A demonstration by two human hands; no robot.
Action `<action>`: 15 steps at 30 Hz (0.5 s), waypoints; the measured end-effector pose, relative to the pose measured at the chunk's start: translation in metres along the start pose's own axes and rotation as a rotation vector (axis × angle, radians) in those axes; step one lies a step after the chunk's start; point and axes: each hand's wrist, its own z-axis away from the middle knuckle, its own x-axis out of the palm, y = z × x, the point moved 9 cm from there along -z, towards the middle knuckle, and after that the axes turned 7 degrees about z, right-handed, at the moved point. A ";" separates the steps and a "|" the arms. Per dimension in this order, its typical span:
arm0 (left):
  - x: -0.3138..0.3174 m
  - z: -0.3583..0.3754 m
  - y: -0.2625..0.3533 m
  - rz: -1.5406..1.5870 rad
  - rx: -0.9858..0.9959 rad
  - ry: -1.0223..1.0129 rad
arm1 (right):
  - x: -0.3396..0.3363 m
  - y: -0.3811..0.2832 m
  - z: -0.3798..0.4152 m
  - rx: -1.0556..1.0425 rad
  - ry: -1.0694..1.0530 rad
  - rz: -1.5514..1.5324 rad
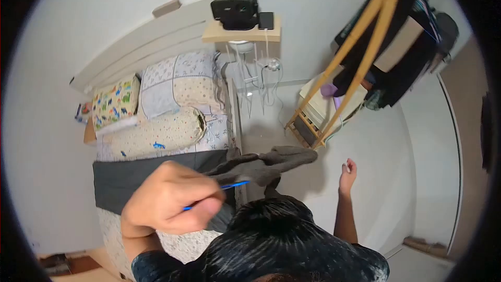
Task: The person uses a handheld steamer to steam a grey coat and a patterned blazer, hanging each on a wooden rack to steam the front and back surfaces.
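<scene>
My left hand [175, 198] is closed in a fist, raised high and close to the camera over the bed. Through its fingers runs a thin blue clothes hanger [236, 184], of which only short pieces show. Just beyond it a dark grey garment [261, 169] stretches from near the fist out over the gap beside the bed, with one sleeve reaching right. The fist hides part of this garment. Off to the right, my right hand [348, 175] hovers over the floor, fingers loosely curled and apart, holding nothing.
Left lies a bed [107, 224] with pillows [180, 81], a bolster [156, 133] and a dark grey blanket [120, 180]. A small shelf [242, 34] carries a black device [235, 10], cables below. A wooden rack [360, 68] with hung clothes stands at the right.
</scene>
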 end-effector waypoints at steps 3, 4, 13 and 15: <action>0.034 -0.019 0.020 0.013 0.090 -0.118 | -0.045 -0.139 0.055 -0.081 -0.175 -0.239; 0.044 -0.027 0.029 0.004 0.129 -0.159 | -0.073 -0.178 0.071 -0.080 -0.119 -0.252; 0.182 -0.129 0.098 0.012 0.340 -0.524 | -0.201 -0.335 0.168 -0.681 -0.529 0.103; 0.217 -0.153 0.118 0.053 0.456 -0.535 | -0.237 -0.304 0.157 -0.584 -0.425 0.225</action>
